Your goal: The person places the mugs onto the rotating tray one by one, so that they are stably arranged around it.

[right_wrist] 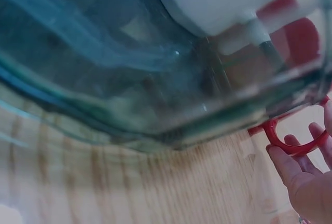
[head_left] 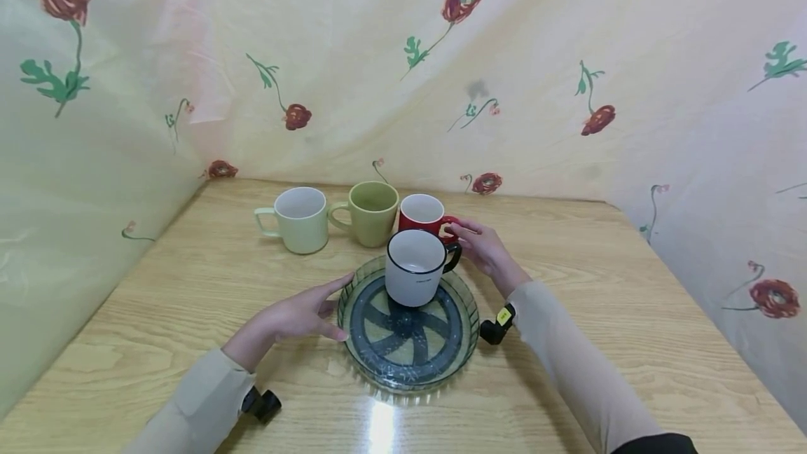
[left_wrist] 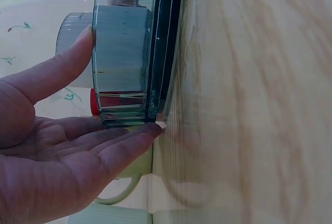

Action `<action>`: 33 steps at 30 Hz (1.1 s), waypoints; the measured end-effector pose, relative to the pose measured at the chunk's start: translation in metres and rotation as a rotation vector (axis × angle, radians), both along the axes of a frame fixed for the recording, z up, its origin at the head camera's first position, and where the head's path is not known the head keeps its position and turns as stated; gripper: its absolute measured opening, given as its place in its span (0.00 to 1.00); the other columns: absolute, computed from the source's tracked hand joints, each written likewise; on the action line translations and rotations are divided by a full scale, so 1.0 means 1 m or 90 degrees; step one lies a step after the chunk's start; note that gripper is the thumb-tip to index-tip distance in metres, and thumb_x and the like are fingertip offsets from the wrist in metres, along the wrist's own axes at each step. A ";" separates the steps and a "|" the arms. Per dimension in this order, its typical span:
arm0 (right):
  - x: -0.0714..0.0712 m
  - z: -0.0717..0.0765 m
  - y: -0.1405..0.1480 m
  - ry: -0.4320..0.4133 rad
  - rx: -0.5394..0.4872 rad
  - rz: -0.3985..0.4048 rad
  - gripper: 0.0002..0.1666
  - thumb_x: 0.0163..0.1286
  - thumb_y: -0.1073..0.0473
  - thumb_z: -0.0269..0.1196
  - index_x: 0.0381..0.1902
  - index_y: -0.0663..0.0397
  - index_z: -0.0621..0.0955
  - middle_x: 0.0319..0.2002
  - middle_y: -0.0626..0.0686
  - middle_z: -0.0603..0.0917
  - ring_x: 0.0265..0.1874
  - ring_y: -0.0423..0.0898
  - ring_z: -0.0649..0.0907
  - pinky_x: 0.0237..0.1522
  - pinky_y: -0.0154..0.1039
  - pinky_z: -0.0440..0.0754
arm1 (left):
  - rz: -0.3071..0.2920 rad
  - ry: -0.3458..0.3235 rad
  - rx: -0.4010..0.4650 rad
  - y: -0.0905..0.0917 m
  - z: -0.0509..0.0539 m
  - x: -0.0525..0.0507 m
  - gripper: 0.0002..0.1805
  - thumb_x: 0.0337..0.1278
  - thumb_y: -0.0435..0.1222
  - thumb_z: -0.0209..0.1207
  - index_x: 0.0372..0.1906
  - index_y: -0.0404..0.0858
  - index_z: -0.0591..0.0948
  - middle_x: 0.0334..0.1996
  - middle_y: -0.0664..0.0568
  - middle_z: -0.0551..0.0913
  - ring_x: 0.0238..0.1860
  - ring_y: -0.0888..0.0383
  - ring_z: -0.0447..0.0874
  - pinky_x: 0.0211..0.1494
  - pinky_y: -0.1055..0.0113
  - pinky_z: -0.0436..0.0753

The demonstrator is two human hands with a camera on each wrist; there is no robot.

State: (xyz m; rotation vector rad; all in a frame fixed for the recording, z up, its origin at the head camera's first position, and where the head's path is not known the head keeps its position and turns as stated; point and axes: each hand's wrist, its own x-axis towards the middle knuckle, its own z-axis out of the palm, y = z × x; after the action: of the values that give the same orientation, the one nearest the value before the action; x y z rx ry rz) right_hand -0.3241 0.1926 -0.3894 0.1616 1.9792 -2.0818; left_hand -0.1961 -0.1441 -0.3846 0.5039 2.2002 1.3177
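A round clear glass dish (head_left: 419, 352) with a dark swirled base holds a white mug (head_left: 412, 286) with a black rim and handle, upright near its far side. My left hand (head_left: 295, 314) lies against the dish's left side; in the left wrist view the thumb of the hand (left_wrist: 57, 151) touches the rim and the fingers extend along the outer wall. Behind the dish stands a red mug (head_left: 408, 221), partly hidden by the white one. My right hand (head_left: 485, 251) holds its handle; the right wrist view shows the fingers round the red handle (right_wrist: 296, 149).
A pale green mug (head_left: 304, 233) and an olive green mug (head_left: 373, 219) stand upright in a row to the left of the red one. The wooden table (head_left: 630, 314) ends at a flower-patterned cloth (head_left: 353, 40) behind and at both sides.
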 end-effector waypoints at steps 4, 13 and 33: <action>0.000 0.000 0.001 0.002 0.002 0.007 0.13 0.73 0.55 0.57 0.52 0.49 0.78 0.42 0.43 0.86 0.45 0.42 0.83 0.45 0.28 0.83 | 0.000 -0.005 0.003 0.000 0.000 0.000 0.56 0.50 0.30 0.68 0.78 0.40 0.43 0.77 0.36 0.40 0.73 0.30 0.52 0.75 0.42 0.59; 0.004 0.007 0.001 0.014 -0.004 0.006 0.06 0.73 0.57 0.57 0.41 0.46 0.82 0.39 0.45 0.87 0.43 0.43 0.84 0.43 0.27 0.83 | -0.002 -0.004 0.004 -0.001 0.001 -0.001 0.56 0.50 0.30 0.68 0.78 0.40 0.43 0.77 0.35 0.40 0.73 0.30 0.52 0.74 0.42 0.60; -0.003 -0.004 0.003 0.067 0.056 -0.005 0.26 0.73 0.55 0.56 0.63 0.65 0.72 0.37 0.42 0.86 0.40 0.40 0.86 0.42 0.26 0.84 | -0.014 -0.002 0.009 -0.002 -0.001 -0.003 0.56 0.51 0.31 0.68 0.78 0.39 0.43 0.77 0.35 0.40 0.73 0.31 0.53 0.73 0.43 0.62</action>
State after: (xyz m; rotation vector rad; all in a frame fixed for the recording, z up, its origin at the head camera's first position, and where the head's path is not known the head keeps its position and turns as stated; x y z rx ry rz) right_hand -0.3274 0.1957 -0.3929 0.0786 2.1361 -2.0475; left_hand -0.1988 -0.1460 -0.3861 0.5301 2.1787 1.3223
